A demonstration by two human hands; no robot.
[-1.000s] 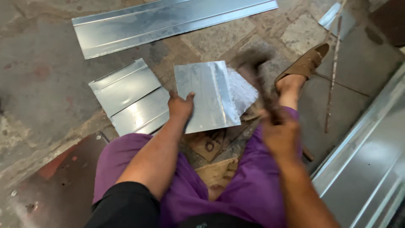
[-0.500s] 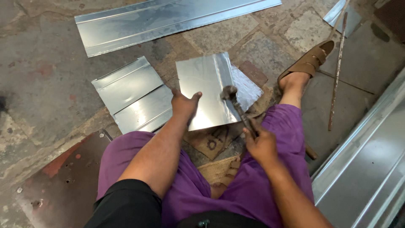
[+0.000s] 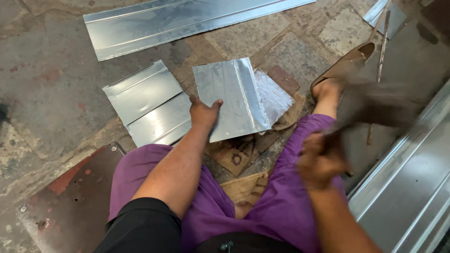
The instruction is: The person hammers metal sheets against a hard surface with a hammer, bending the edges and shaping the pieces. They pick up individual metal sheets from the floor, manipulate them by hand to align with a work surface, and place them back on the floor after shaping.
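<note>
Pinned under the left hand (image 3: 205,112), the metal sheet (image 3: 234,96) lies flat on the stone floor (image 3: 51,93) — the fingers press on its near left edge, spread rather than curled round it. The right hand (image 3: 320,159) is closed on the handle of a tool (image 3: 370,105) that is too blurred to name for certain; it looks like a hammer, raised to the right of the sheet, above the sandalled foot (image 3: 344,68).

To do this well, I judge the holding hand should stay at the edge, well away from the crease where a blow would land, and press hard enough that the sheet does not skip on the sacking (image 3: 236,157) under it.

That sheet is bright, roughly square, with one raised fold running along it right of its middle, and its left half is dull with reflections. A smaller crumpled piece (image 3: 274,96) pokes out from under its right side. Left of the sheet, just beside it, lies a ribbed panel (image 3: 145,100); beyond it a long strip (image 3: 187,21); and well to its right — past the purple trouser leg — a wide profiled length of metal (image 3: 412,187).
</note>
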